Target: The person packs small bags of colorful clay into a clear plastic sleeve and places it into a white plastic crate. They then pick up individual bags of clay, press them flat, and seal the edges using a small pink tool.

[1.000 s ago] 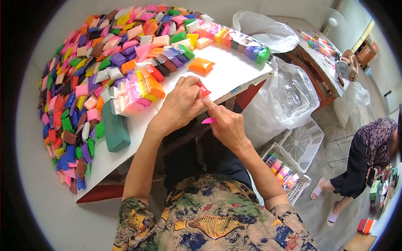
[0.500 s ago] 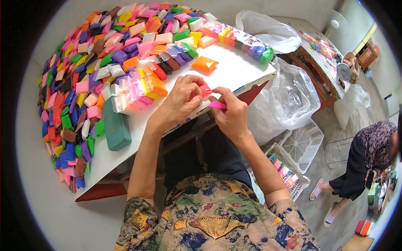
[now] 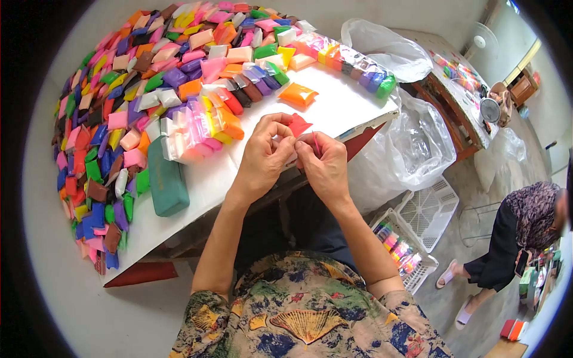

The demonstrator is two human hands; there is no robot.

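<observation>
My left hand (image 3: 267, 156) is closed on a small red packet (image 3: 299, 125), whose upper part shows past the fingers. Against it, my right hand (image 3: 325, 166) pinches with a thin pink strip (image 3: 316, 142) standing out between its fingers. The fingertips of both hands meet just over the table's front edge. An orange packet (image 3: 298, 95) lies alone on the white tabletop (image 3: 343, 98) beyond them. To the left stand clear-wrapped rows of coloured packets (image 3: 206, 128), next to a green box (image 3: 167, 182).
A big heap of colourful packets (image 3: 125, 119) covers the table's left side. A long clear-wrapped row of packets (image 3: 346, 62) lies at the back. Plastic bags (image 3: 412, 146) and a white basket (image 3: 424, 268) are to the right. Another person (image 3: 513, 238) bends over at far right.
My right hand has come in to the left, so the fingertips of both hands now meet. The pink strip has turned from lying sideways to nearly upright. The view has shifted slightly.
</observation>
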